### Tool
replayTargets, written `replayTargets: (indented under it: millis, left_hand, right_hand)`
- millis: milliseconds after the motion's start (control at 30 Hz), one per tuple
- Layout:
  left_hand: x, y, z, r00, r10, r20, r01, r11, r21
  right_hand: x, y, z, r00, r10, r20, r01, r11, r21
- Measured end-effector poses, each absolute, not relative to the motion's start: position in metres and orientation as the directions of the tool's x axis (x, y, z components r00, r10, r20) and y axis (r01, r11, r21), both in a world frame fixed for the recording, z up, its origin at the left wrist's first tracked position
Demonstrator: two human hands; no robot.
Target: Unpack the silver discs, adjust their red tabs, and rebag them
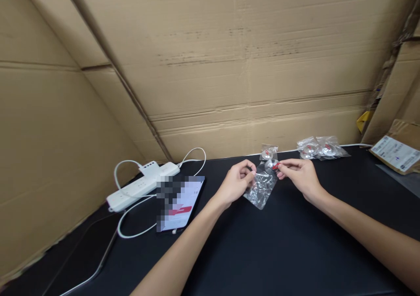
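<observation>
My left hand [238,180] is closed on the edge of a clear plastic bag [261,190], which hangs down between my hands. My right hand [297,175] pinches a silvery round disc with a red tab [271,166] by that tab. The disc is at the top of the bag; I cannot tell whether it is partly inside. Just behind it lies a similar disc in a small clear bag [267,153]. Farther right, several more bagged discs with red parts [320,149] rest against the cardboard.
Cardboard walls [249,68] enclose the black table [262,252]. To the left are a white power strip [144,184] with looping white cables, a lit phone or tablet [187,204] and a dark flat device [82,252]. A labelled brown package [397,151] lies at right.
</observation>
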State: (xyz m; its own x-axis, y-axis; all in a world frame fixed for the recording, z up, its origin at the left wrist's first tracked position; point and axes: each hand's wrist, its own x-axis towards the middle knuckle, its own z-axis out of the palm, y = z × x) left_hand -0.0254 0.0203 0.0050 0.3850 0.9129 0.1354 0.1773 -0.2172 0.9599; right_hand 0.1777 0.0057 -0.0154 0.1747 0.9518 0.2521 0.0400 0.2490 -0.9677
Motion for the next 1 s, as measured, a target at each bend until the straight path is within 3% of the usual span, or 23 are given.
replayTargets:
  millis: [167,433,733,1000]
  left_hand:
    - [-0.028,0.019,0.010,0.384,0.907,0.173,0.191,-0.261,0.946]
    - [-0.026,0.015,0.015,0.469,0.881,0.062,-0.076,-0.030,0.997]
    - [-0.025,0.014,0.018,0.437,0.899,-0.037,-0.230,0.152,0.961]
    - [-0.016,0.009,0.014,0.437,0.898,0.051,-0.426,0.156,0.891]
  right_hand:
    - [0.180,0.007,-0.015,0.174,0.961,0.214,0.008,0.216,-0.976]
    - [0.176,0.005,-0.015,0.135,0.971,0.197,0.027,0.195,-0.980]
    - [0.177,0.004,-0.014,0.093,0.978,0.186,-0.008,0.187,-0.982]
    - [0.177,0.004,-0.010,0.166,0.975,0.147,-0.143,0.171,-0.975]
